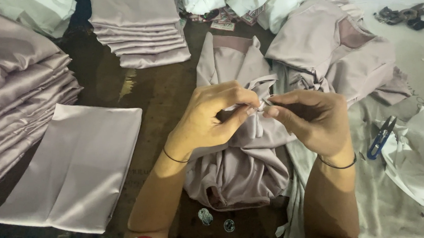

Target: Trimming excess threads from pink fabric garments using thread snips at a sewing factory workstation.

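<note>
Both hands, left hand [211, 115] and right hand [311, 117], pinch the bunched mauve satin garment [245, 166]; slippery cloth could slide from the fingertips.

Both forearms come up from the bottom edge and meet in the middle. The left hand [212, 116] is curled, thumb and forefinger pinched together. The right hand [311, 117] faces it, fingertips touching the left ones, also pinched.

Folded piece [73, 168] left of the bunched garment [245, 166], thread snips [381, 137] right, stack [138, 27] behind.
</note>
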